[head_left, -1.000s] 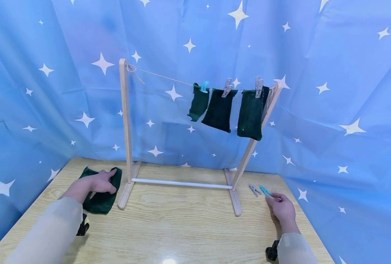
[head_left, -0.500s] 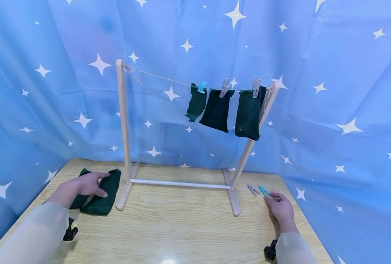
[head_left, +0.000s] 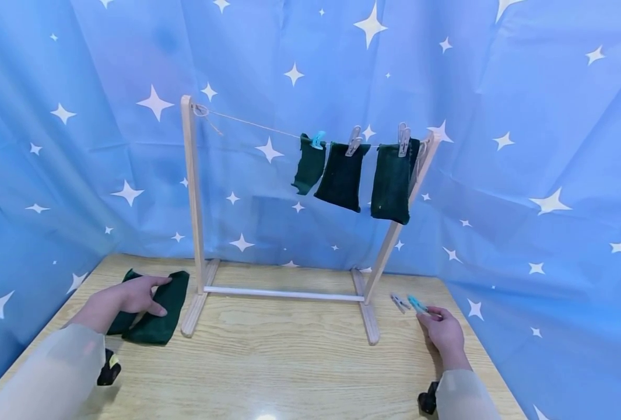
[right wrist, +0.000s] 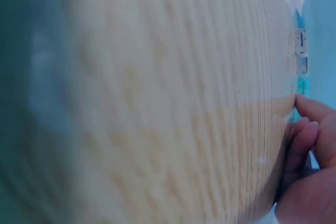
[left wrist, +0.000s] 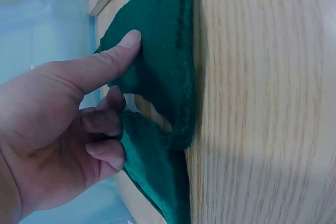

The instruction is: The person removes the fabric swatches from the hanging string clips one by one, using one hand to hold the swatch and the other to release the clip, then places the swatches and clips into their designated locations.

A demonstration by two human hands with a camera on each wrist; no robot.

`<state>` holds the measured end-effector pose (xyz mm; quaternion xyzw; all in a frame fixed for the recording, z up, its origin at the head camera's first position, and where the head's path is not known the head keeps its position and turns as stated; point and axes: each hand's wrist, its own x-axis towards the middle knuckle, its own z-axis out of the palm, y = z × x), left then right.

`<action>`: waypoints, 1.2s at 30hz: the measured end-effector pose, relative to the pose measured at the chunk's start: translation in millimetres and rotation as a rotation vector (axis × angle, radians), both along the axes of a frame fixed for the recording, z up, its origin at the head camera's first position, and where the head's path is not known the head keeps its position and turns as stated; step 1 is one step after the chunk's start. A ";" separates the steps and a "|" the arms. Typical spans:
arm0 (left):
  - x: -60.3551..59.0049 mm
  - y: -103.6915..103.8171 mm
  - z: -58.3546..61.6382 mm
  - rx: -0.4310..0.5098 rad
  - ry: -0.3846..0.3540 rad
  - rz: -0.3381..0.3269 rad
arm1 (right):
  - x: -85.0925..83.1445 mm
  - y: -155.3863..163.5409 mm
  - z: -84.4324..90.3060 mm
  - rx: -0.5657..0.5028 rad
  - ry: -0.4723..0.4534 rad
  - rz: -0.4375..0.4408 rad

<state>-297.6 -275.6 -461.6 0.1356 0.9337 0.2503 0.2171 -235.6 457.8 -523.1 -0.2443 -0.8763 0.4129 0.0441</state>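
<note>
Two dark green cloth pieces lie on the table at the left, the right piece (head_left: 164, 324) partly over the other piece (left wrist: 157, 166). My left hand (head_left: 132, 296) rests on them, its thumb and index finger spread over the right piece. In the left wrist view the thumb lies straight on the cloth, while the other visible fingers bend near the gap between the pieces. At the right, my right hand (head_left: 444, 335) pinches the end of a teal clothespin (head_left: 416, 303), low over the table. A grey clothespin (head_left: 399, 303) lies just left of it.
A wooden drying rack (head_left: 192, 198) stands at the back middle with a string (head_left: 252, 123) across its posts. Three green cloths (head_left: 341, 178) hang from its right half, pinned by a teal and two grey clothespins. A blue starry curtain (head_left: 268, 46) closes off the back.
My left hand has shifted left and dragged one cloth piece that way, so the two pieces now show apart. My right hand stays by the teal clothespin. The head view has shifted slightly.
</note>
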 end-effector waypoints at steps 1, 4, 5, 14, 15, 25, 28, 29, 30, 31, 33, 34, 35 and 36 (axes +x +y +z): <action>0.1 -0.3 -0.2 -0.001 0.003 -0.001 | 0.1 -0.2 0.2 -0.011 -0.002 -0.001; 0.2 -1.7 -0.1 0.006 0.017 -0.003 | 1.4 -1.0 1.7 -0.036 -0.001 0.004; 0.4 -1.8 0.2 0.018 0.021 0.004 | 1.9 -1.0 2.4 -0.043 0.000 0.008; 13.2 1.4 4.5 0.177 0.272 0.064 | 9.7 1.8 12.8 -0.140 0.003 0.076; 15.2 2.4 5.9 0.190 0.311 0.074 | 10.7 2.9 13.9 -0.157 0.013 0.081; 36.3 21.7 34.0 0.273 0.483 0.135 | 27.8 -8.3 60.1 -0.133 0.096 0.150; 41.5 33.9 45.3 0.300 0.526 0.121 | 31.1 -19.8 81.3 -0.106 0.168 0.170; 42.8 38.6 49.2 0.308 0.536 0.116 | 31.8 -24.2 88.5 -0.096 0.193 0.180; 43.7 43.3 52.9 0.316 0.542 0.109 | 32.1 -29.0 96.3 -0.096 0.222 0.189; 44.2 48.0 56.9 0.327 0.541 0.103 | 32.8 -33.9 104.5 -0.092 0.244 0.206; 45.2 57.7 65.3 0.338 0.541 0.084 | 34.6 -45.0 121.9 -0.084 0.278 0.236; 45.6 62.4 69.6 0.344 0.539 0.074 | 36.0 -51.1 130.9 -0.086 0.291 0.253; 45.9 67.0 73.7 0.349 0.542 0.063 | 37.7 -57.4 140.1 -0.083 0.298 0.275; 45.9 71.3 77.6 0.353 0.546 0.051 | 39.5 -64.0 149.2 -0.076 0.306 0.297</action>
